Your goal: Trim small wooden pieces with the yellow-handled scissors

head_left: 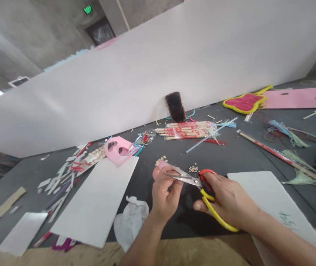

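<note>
My right hand (227, 199) is closed around the red and yellow handles of a pair of scissors (195, 181), whose metal blades point left. My left hand (165, 195) is pinched on a small pink piece (162, 166) held at the blade tips. Both hands hover over the dark table (235, 155). Small heaps of tiny beige bits (193, 169) lie just beyond the scissors.
A white sheet (97, 203) lies at the left, another (274, 207) at the right. A pink cut-out (119, 149), bundled sticks (188, 130), a phone (176, 106) against the white wall, crumpled white plastic (131, 221), strips and threads lie around.
</note>
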Demonstrator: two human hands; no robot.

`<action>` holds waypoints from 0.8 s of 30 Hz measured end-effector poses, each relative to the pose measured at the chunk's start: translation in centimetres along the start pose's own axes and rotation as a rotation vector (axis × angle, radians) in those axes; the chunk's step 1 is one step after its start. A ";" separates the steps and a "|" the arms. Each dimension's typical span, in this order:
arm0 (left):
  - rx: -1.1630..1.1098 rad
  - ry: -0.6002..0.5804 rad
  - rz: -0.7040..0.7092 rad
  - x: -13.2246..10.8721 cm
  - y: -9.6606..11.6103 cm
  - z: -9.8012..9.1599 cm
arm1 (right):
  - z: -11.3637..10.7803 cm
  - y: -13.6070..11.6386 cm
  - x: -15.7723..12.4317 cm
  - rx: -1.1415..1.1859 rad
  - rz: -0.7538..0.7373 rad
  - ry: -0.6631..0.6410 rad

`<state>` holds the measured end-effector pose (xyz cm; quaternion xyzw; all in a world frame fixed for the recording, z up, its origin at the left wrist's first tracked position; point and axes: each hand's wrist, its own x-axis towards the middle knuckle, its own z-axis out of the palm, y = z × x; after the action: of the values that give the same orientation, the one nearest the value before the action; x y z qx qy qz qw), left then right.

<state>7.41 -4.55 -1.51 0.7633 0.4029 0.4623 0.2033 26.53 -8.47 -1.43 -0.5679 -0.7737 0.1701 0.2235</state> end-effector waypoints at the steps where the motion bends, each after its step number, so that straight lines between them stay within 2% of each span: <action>1: -0.011 0.006 0.006 0.0 -0.1 0.0 | -0.1 -0.1 0.0 0.013 -0.014 -0.010; 5: -0.079 -0.031 0.011 0.2 -0.1 -0.2 | -0.2 -0.2 0.0 0.032 -0.024 -0.042; 10: -0.206 -0.110 -0.121 0.4 0.2 -0.6 | 0.1 0.0 -0.1 0.006 -0.023 -0.048; 17: -0.380 -0.087 -0.204 -0.2 0.5 -0.2 | 0.1 -0.4 -0.8 -0.058 0.017 -0.072; 24: -0.162 -0.048 -0.141 -0.3 0.6 -0.2 | 0.1 -0.9 -0.5 -0.017 0.073 -0.081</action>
<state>7.45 -5.11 -1.19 0.7249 0.4120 0.4594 0.3061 25.88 -9.18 -1.16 -0.5903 -0.7622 0.1946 0.1807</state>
